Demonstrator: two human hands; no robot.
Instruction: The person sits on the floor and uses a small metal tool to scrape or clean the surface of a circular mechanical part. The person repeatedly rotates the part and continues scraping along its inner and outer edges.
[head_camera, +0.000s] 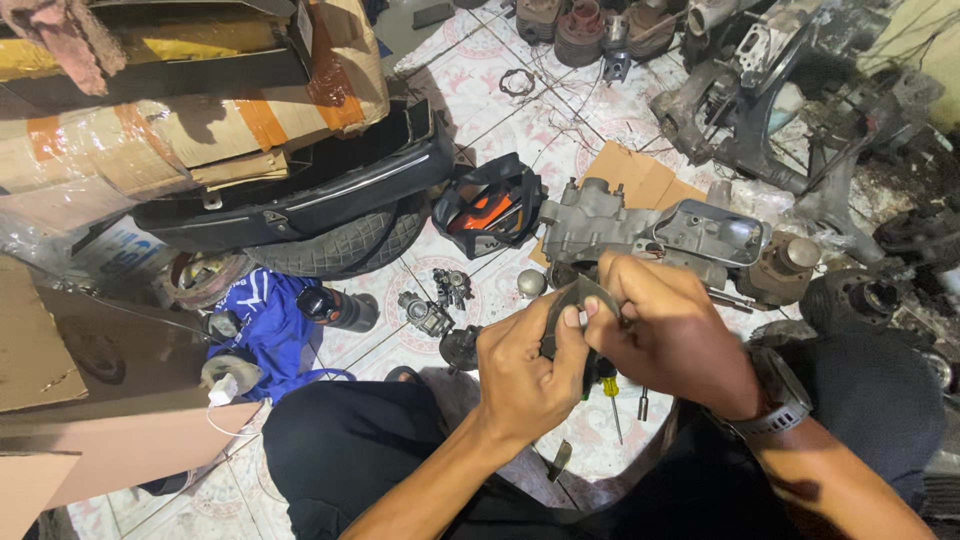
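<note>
1. Fingers: your left hand (525, 375) is closed, thumb and forefinger pinching the near edge of a thin dark curved piece (572, 297), likely a gasket or rubber part. Your right hand (665, 335) is curled over its right side, fingertips (598, 305) pressing the top. The piece sits between both hands, above your lap, just near of the grey engine casing (640, 230).

2. Risk: the piece looks thin. Pulling the hands apart or bending it hard could tear or crease it.

3. Risk: grip is at the edges only. Greasy fingers could let it slip onto the tiled floor (480, 90) among the loose parts.

4. A yellow-handled screwdriver (608, 392) lies right under your hands, tip pointing near. A dropped piece or a lowered wrist could land on it.

5. The small carburettor (425, 313) and the round metal part (531, 283) lie to the left by your knee. A shift of the leg could scatter them.

6. Light is dim in the lap, so I can't tell the piece's condition.
</note>
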